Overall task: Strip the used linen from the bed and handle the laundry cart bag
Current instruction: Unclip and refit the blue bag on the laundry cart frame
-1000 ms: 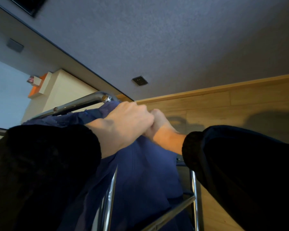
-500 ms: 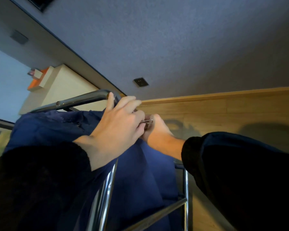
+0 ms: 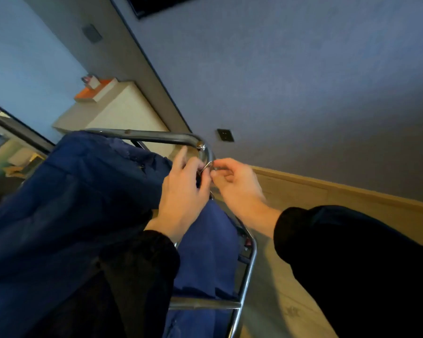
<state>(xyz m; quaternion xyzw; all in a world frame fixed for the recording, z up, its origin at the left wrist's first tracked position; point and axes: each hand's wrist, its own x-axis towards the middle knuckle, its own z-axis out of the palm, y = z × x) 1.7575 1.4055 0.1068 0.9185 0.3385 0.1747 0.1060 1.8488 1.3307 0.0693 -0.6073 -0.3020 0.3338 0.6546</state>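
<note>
A dark blue laundry bag (image 3: 83,191) hangs in a chrome cart frame (image 3: 156,136) and fills the lower left. At the frame's bent corner my left hand (image 3: 183,196) grips the bag's top edge together with a small metal ring (image 3: 206,165). My right hand (image 3: 237,186) comes in from the right and pinches the same ring between thumb and fingertips. Both sleeves are black. The bed and its linen are out of view.
A grey carpeted wall with a dark socket plate (image 3: 225,135) runs behind the cart, above a wooden skirting (image 3: 340,189) and wood floor. A pale cabinet (image 3: 112,111) with an orange item on top stands at the left. The cart's lower rails (image 3: 205,303) cross below my hands.
The view has swung and pulled back, showing more of the frame's corner. My right hand has come out from behind my left and now pinches the ring in plain sight.
</note>
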